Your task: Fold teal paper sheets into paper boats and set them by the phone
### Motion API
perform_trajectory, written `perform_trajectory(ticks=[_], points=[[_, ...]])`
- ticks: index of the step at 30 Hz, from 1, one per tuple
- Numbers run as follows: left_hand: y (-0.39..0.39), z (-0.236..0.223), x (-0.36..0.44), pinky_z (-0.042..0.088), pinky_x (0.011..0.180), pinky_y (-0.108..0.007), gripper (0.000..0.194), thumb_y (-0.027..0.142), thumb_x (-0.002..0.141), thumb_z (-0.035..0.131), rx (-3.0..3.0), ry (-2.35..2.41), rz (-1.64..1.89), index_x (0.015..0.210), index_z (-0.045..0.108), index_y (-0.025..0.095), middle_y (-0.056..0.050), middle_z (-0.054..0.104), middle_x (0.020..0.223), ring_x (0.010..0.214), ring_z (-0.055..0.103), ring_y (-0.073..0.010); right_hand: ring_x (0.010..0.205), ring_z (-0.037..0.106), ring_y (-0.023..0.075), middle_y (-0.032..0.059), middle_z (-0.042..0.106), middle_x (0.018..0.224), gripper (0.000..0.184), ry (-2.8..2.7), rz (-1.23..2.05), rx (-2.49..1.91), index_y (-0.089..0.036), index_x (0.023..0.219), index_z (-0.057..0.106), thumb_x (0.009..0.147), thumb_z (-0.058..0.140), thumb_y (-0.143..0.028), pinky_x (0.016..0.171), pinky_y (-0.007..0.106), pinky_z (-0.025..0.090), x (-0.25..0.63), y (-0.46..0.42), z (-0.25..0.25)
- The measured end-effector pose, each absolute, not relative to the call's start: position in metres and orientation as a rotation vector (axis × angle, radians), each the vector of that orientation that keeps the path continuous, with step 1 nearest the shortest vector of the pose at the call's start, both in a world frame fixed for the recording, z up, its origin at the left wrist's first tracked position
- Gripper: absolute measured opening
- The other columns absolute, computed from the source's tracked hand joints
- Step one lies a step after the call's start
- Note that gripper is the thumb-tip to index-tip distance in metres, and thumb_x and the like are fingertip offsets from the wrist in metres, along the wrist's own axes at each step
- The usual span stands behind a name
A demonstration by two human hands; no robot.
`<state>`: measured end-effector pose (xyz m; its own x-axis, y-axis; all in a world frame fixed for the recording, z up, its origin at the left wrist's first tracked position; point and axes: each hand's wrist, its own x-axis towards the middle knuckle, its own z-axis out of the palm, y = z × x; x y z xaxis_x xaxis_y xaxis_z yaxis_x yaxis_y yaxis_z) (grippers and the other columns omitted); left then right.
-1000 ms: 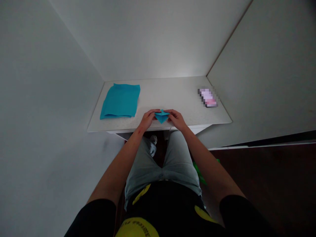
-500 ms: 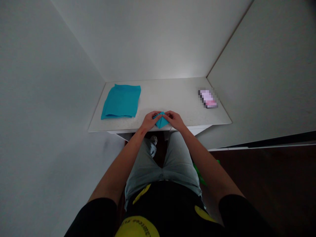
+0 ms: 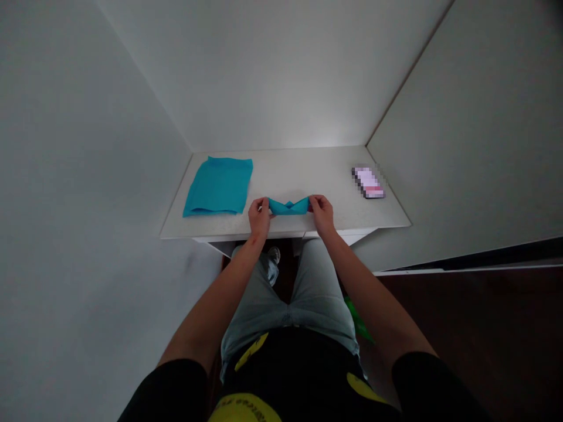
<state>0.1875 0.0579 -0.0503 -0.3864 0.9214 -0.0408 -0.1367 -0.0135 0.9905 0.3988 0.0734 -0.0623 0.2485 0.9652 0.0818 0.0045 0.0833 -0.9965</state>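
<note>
Folded teal cloth (image 3: 289,206) forms a narrow strip with a small notch in the middle of its upper edge. It sits just in from the front edge of a white counter (image 3: 299,176), between the person's two hands, though whether it lies on the surface or is lifted slightly is hard to tell. Pale walls (image 3: 272,76) close in the counter at the back and on the right. A flat teal sheet (image 3: 217,187) lies toward the left end, with its lower edge curled, apparently set aside so the middle stays free for handling the strip. A phone (image 3: 368,182), blurred out, lies near the right end, well away from the work. Below the counter are light jeans (image 3: 316,299) and a black shirt (image 3: 290,375) with yellow print. The left hand (image 3: 259,215) and right hand (image 3: 322,213) stand well apart, each grip pinching one end of the strip. Holding only the ends seems to keep the folds pulled straight and leaves the middle of the strip showing.
</note>
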Motion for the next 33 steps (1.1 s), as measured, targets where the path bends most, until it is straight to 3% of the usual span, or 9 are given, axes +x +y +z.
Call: perform_trajectory(ticks=[5, 10, 13, 16, 19, 24, 26, 29, 33], points=[[0.053, -0.06, 0.177, 0.064, 0.064, -0.028, 0.057, 0.077, 0.093, 0.065, 0.875, 1.414, 1.636, 0.108, 0.052, 0.024, -0.008, 0.064, 0.111, 0.088, 0.073, -0.0177, 0.083, 0.065, 0.0198, 0.0015, 0.065, 0.088, 0.049, -1.115, 0.891, -1.236, -0.027, 0.098, 0.056, 0.085, 0.069, -0.072, 0.078, 0.036, 0.06, 0.411, 0.069, -0.066], [0.054, -0.061, 0.171, 0.064, 0.072, -0.033, 0.044, 0.065, 0.1, 0.061, 0.885, 1.519, 1.596, 0.112, 0.049, 0.024, -0.011, 0.063, 0.117, 0.088, 0.072, -0.0187, 0.079, 0.065, 0.0194, 0.0008, 0.066, 0.087, 0.046, -1.137, 0.913, -1.264, -0.027, 0.098, 0.054, 0.082, 0.072, -0.066, 0.08, 0.037, 0.06, 0.413, 0.069, -0.07], [0.043, -0.054, 0.167, 0.061, 0.104, -0.047, 0.044, 0.055, 0.099, 0.067, 1.207, 1.673, 1.644, 0.124, 0.053, 0.022, -0.018, 0.061, 0.133, 0.118, 0.068, -0.0278, 0.077, 0.065, 0.0195, 0.0003, 0.067, 0.087, 0.043, -1.174, 0.91, -1.318, -0.027, 0.098, 0.055, 0.08, 0.072, -0.061, 0.081, 0.038, 0.057, 0.415, 0.07, -0.07], [0.025, -0.046, 0.168, 0.037, 0.13, -0.056, 0.046, 0.046, 0.103, 0.063, 1.844, 1.637, 1.452, 0.14, 0.06, 0.02, -0.022, 0.058, 0.151, 0.148, 0.05, -0.0347, 0.076, 0.064, 0.0207, 0.0003, 0.067, 0.083, 0.034, -1.255, 0.852, -1.383, -0.026, 0.098, 0.057, 0.081, 0.07, -0.053, 0.079, 0.038, 0.055, 0.418, 0.068, -0.066], [0.012, -0.045, 0.174, 0.025, 0.136, -0.056, 0.054, 0.042, 0.107, 0.057, 2.281, 1.401, 1.047, 0.157, 0.056, 0.021, -0.018, 0.054, 0.165, 0.161, 0.04, -0.0355, 0.074, 0.062, 0.0219, 0.0001, 0.066, 0.079, 0.027, -1.325, 0.783, -1.433, -0.026, 0.101, 0.06, 0.081, 0.069, -0.042, 0.075, 0.037, 0.053, 0.418, 0.066, -0.062], [0.01, -0.054, 0.181, 0.024, 0.137, -0.056, 0.068, 0.046, 0.107, 0.055, 2.447, 1.396, 0.808, 0.169, 0.044, 0.019, -0.017, 0.043, 0.175, 0.166, 0.034, -0.0359, 0.072, 0.059, 0.0215, -0.0004, 0.063, 0.081, 0.028, -1.416, 0.736, -1.453, -0.024, 0.11, 0.063, 0.085, 0.066, -0.037, 0.076, 0.038, 0.052, 0.419, 0.064, -0.062], [0.014, -0.053, 0.181, 0.026, 0.136, -0.055, 0.069, 0.048, 0.108, 0.053, 2.503, 1.439, 0.749, 0.17, 0.041, 0.019, -0.017, 0.043, 0.175, 0.166, 0.034, -0.0345, 0.08, 0.061, 0.0232, 0.0027, 0.063, 0.089, 0.031, -1.49, 0.643, -1.433, -0.022, 0.114, 0.066, 0.086, 0.067, -0.035, 0.082, 0.041, 0.055, 0.419, 0.064, -0.066], [0.023, -0.043, 0.177, 0.029, 0.133, -0.053, 0.082, 0.055, 0.108, 0.053, 2.537, 1.584, 0.71, 0.175, 0.028, 0.014, -0.02, 0.038, 0.177, 0.168, 0.03, -0.0333, 0.108, 0.062, 0.0293, 0.0124, 0.061, 0.123, 0.049, -1.629, 0.476, -1.387, -0.022, 0.133, 0.067, 0.086, 0.071, -0.036, 0.094, 0.048, 0.058, 0.419, 0.063, -0.072], [0.047, -0.022, 0.169, 0.026, 0.133, -0.056, 0.103, 0.064, 0.101, 0.063, 2.512, 1.78, 0.695, 0.177, 0.018, 0.01, -0.024, 0.031, 0.18, 0.171, 0.022, -0.0367, 0.137, 0.051, 0.0363, 0.017, 0.042, 0.152, 0.076, -1.735, 0.393, -1.347, -0.027, 0.162, 0.048, 0.091, 0.072, -0.041, 0.106, 0.057, 0.058, 0.419, 0.061, -0.078]])
